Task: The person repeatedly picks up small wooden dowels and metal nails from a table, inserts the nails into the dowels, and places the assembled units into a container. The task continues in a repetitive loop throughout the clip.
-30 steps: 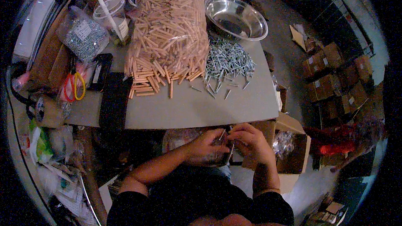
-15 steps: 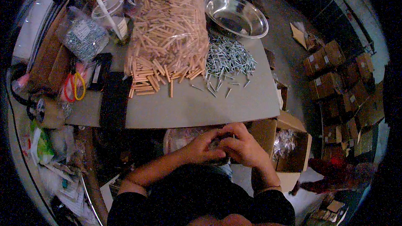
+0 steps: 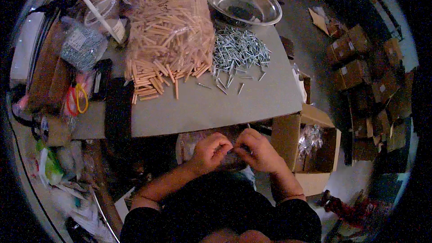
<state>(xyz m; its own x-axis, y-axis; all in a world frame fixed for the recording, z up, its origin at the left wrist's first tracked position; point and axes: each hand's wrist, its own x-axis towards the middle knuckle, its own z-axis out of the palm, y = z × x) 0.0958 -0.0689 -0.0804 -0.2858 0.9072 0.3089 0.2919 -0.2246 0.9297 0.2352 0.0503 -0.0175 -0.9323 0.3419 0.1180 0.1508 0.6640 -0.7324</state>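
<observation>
I have the left grip (image 3: 210, 150) and the right grip (image 3: 258, 150) facing each other just off the near edge of the surface (image 3: 202, 112), fingertips almost meeting. On both, the fingers curl inward and the gap I can see is narrow; I cannot tell from here whether either pinches something small. Behind and below them I make out translucent plastic (image 3: 185, 146), pale and slightly pinkish, wrinkled and dull in the shade; its full shape is hidden from me by the hands.

Up on the surface I see a large clear bag (image 3: 171, 31) packed with wooden dowels, its film creased and shiny on top. At its near end, loose dowels (image 3: 148, 85) spill out in a jumbled heap, short straight rods of light orange-brown, one lying apart and pointing toward me. Touching the bag's right side is a heap of screws (image 3: 240, 49), slim, silvery with a bluish cast, lying every which way; a few stray ones rest nearer me.

Beyond them I view a shiny steel bowl (image 3: 267, 4). To my right, below the surface, an open carton (image 3: 285, 141) holds glinting clear packets (image 3: 310, 139).
</observation>
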